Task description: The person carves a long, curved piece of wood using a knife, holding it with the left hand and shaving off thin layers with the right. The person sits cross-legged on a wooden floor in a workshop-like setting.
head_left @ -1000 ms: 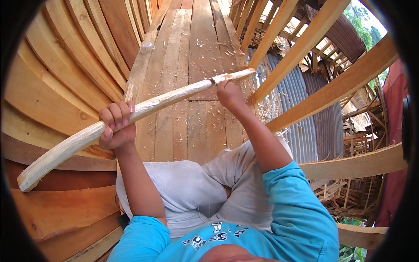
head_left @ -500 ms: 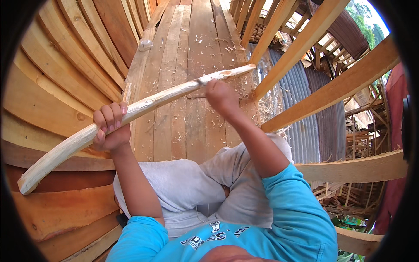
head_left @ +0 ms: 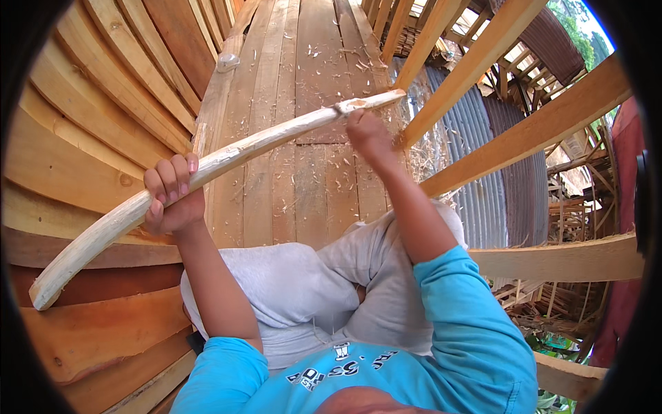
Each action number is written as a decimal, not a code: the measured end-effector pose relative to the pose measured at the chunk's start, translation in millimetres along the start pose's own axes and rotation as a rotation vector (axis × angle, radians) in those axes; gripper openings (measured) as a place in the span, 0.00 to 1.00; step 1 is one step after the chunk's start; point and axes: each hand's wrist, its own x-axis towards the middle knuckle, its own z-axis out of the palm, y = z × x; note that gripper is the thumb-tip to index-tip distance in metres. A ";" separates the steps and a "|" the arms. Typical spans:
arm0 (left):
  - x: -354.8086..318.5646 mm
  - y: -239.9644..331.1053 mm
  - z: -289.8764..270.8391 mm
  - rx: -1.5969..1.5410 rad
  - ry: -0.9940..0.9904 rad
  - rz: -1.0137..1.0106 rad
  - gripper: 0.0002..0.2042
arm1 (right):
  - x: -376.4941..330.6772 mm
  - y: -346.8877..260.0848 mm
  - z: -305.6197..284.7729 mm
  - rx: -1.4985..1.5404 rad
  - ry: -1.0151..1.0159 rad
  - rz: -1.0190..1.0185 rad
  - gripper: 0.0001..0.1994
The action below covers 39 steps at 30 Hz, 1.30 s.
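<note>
Left hand (head_left: 172, 196) has its fingers closed around a long, curved, pale peeled wooden pole (head_left: 227, 155), held slanted above the plank floor (head_left: 324, 179). Right hand (head_left: 365, 131) is clenched at the pole's upper end; whether it grips a tool cannot be told.

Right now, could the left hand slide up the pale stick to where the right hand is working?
Probably yes. The left hand grips the pale stick low down, and the bare stretch up to the right hand has nothing on it or across it.
</note>
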 end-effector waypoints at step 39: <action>0.4 0.6 2.2 0.003 0.004 0.001 0.11 | 25.3 21.5 16.9 0.073 0.038 0.064 0.28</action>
